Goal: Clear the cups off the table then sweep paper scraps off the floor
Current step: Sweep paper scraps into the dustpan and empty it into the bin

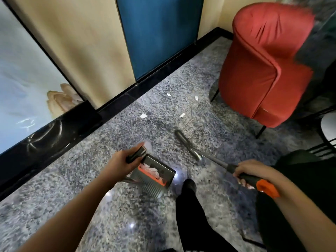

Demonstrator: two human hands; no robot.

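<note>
Speckled grey-blue stone floor [87,179] is filling most of the view. It is running up to a glossy black skirting board [163,70] under cream wall panels [81,42] and one blue panel [158,33]. A pale painted glass panel [21,79] is showing at far left.

Four small white paper scraps [143,116] are lying loose on the floor, apart from each other, between the skirting board and a red upholstered tub chair [263,60] on thin black legs. One of them is lying near the chair's front leg [214,95], so the chair is crowding that side.

Left hand [123,159] is curling round the dark handle [136,154] of a grey plastic dustpan [163,170] with an orange inner edge and a comb of teeth. The pan is tilting, with more white scraps lying inside it; cannot tell if it is touching the floor.

Right hand [249,171] is gripping the dark shaft of a long broom [214,161], just ahead of its orange end cap [267,188]. The narrow dark broom head [187,145] is pointing toward the loose scraps and sitting apart from them.

The person's leg in black trousers [196,215] and a dark shoe [189,184] are showing just beside the dustpan, between the two hands. A white round surface [329,128] on a black metal frame is poking in at the right edge, too cut off to identify.
</note>
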